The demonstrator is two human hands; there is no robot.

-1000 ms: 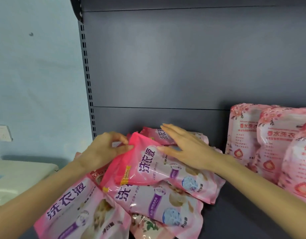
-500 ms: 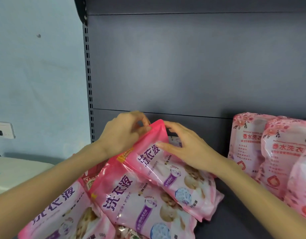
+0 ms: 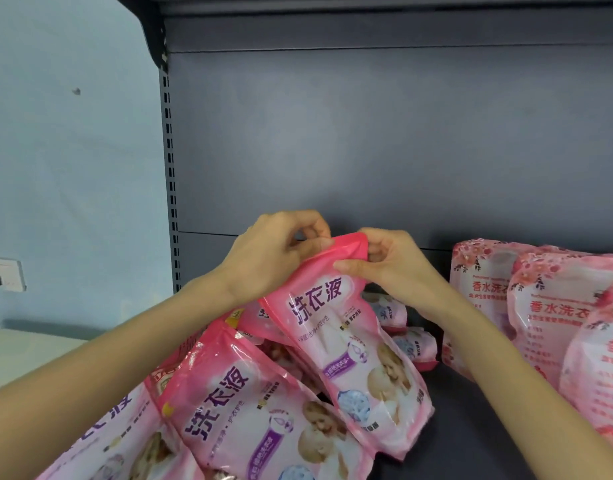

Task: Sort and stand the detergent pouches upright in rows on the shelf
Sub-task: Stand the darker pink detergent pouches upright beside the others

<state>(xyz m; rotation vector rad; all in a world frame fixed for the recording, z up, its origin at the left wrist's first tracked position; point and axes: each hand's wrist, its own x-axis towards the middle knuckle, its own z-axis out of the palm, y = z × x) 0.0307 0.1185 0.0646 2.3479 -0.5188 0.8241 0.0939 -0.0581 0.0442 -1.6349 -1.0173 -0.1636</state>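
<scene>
With left hand and right hand pinching the held pouch top, we should seat its base flat beside the floral pouches.

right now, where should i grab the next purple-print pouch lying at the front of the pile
Pinch the flat pink top seal of the front pouch from above-left: it lies slanted with that thin edge uppermost and bare, while the body below bulges.
</scene>
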